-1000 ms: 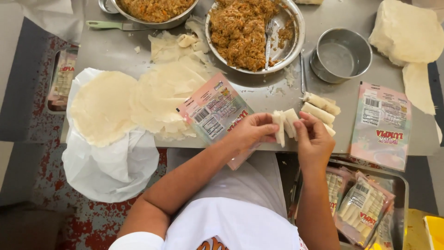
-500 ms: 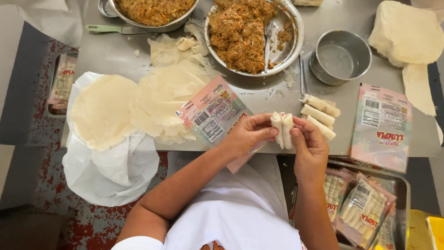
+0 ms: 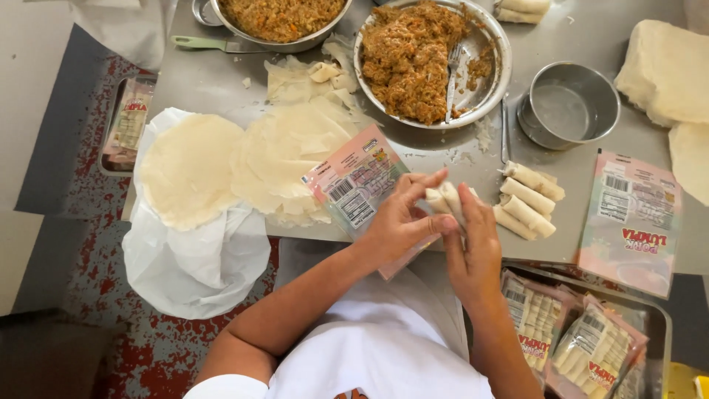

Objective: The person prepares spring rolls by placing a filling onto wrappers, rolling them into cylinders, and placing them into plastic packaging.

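My left hand point(image 3: 402, 222) and my right hand point(image 3: 473, 247) together hold a small bundle of pale rolled spring rolls point(image 3: 445, 199) upright between the fingers, just above a pink plastic pouch point(image 3: 354, 185) lying on the steel table point(image 3: 221, 81). Three more finished rolls point(image 3: 528, 199) lie on the table to the right of my hands. A steel bowl of brown minced filling point(image 3: 413, 55) with a fork point(image 3: 452, 74) in it stands beyond them.
Round wrappers point(image 3: 192, 166) lie on a white plastic bag at the left. A second filling bowl point(image 3: 284, 15), a small empty steel pot point(image 3: 569, 107), another pink pouch point(image 3: 631, 218), a wrapper stack point(image 3: 665, 70) and a tray of filled pouches point(image 3: 576, 340) surround me.
My hands have gathered the rolls closer together, standing them upright, and moved slightly left toward the pouch.
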